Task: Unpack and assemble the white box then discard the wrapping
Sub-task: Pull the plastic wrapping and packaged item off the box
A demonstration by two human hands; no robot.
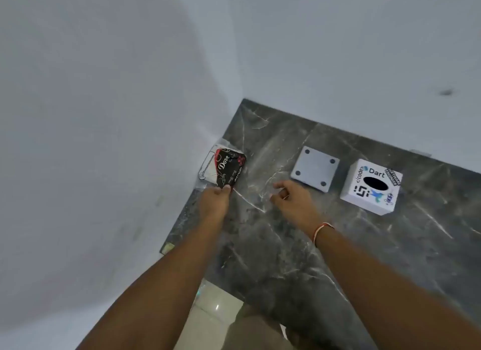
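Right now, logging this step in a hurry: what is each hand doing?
Left hand: closed on the near edge of the Dove packet, pinching it.
Right hand: open, fingers loosely curled, holding nothing, over the marble counter.

I logged a dark marble counter [299,245] with pale veins, set into a corner between two plain white walls [104,89]. One wall carried a small dark smudge [446,92] at far right. Below the counter's near edge I noted a strip of glossy pale floor tile [216,313].
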